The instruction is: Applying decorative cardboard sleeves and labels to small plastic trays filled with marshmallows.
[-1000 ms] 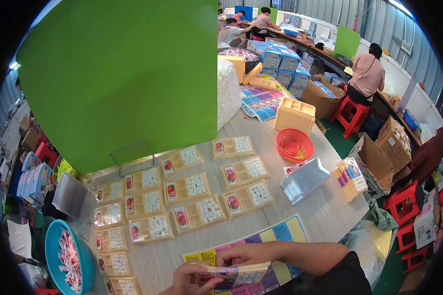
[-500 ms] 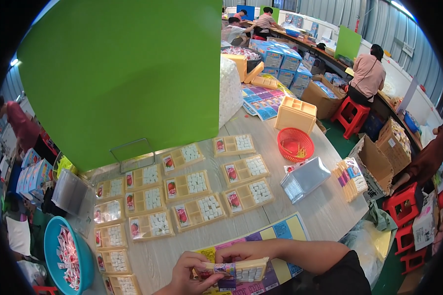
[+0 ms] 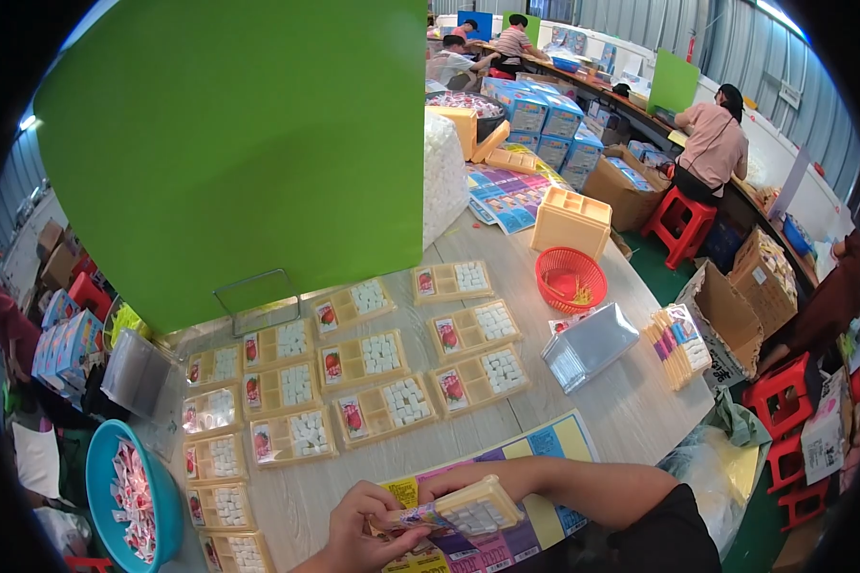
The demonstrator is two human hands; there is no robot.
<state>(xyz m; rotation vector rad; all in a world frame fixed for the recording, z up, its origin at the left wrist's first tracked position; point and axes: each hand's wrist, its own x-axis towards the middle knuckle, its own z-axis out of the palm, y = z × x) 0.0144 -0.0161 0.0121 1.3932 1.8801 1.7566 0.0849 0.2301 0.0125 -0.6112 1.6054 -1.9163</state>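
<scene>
A small cream plastic tray [image 3: 483, 505] with white cube-shaped pieces is held tilted near the front edge of the table. My left hand [image 3: 365, 527] pinches its left end, where a purple printed label [image 3: 419, 517] wraps over it. Behind the tray's upper edge, my right hand [image 3: 457, 480] grips it, its fingers mostly hidden. Below both hands lies a colourful sheet of printed labels [image 3: 545, 445]. Several similar filled trays [image 3: 382, 355], each with a red strawberry packet and white pieces, stand in rows beyond my hands.
At left stands a teal basin [image 3: 98, 492] of small packets. A green board [image 3: 239, 162] rises at the back. On the right are a red basket [image 3: 566, 272], a clear plastic box [image 3: 592, 349], bundled trays [image 3: 677, 349] and stacked empty trays [image 3: 571, 222]. People work at far tables.
The tray in my hands has tipped, its right end rising and its face turning. My left fingers have shifted along the label. At far left a person has moved lower in view.
</scene>
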